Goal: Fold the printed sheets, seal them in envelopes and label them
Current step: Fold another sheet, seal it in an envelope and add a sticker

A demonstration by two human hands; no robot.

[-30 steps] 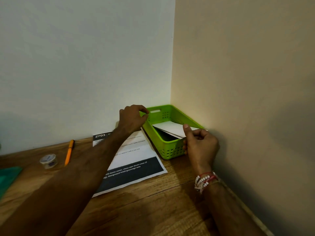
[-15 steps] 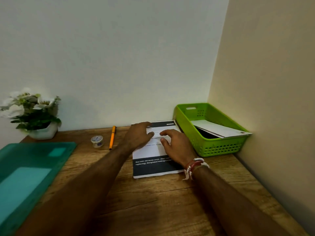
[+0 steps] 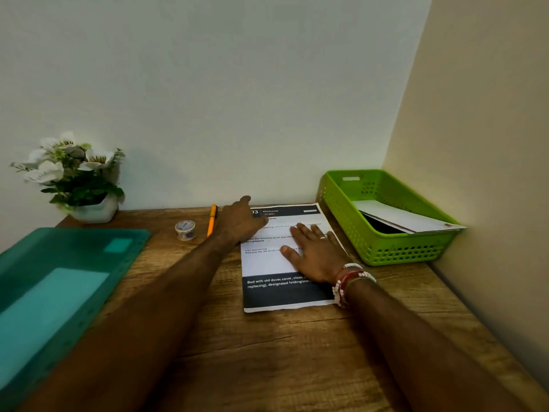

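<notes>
— Where was the white printed sheet with black bands [image 3: 269, 264]?

— Flat on the brown wooden desk [image 3: 297, 352], toward the far right, just left of the bright green perforated plastic basket [image 3: 386, 251] in the corner.

— And the hands?

— The right hand [image 3: 316, 252] lay palm down on the middle of the sheet, fingers spread and flat, gripping nothing. The left hand [image 3: 239, 223] rested over the sheet's far left corner, fingers loosely extended, thumb pointing toward the wall. It looked open, with nothing in it.

— Anything in the basket?

— White envelopes or folded papers [image 3: 407, 220], leaning against its right rim, one corner poking over the edge. I could not tell which they were.

— What else was on the desk?

— A slim orange pen [image 3: 212, 220] just left of the left hand, then a small roll of patterned tape [image 3: 185, 229] beside it. A translucent teal plastic folder [image 3: 59, 281] covered the near left, and a white pot of white artificial flowers [image 3: 74, 176] stood at the far left against the wall.
</notes>
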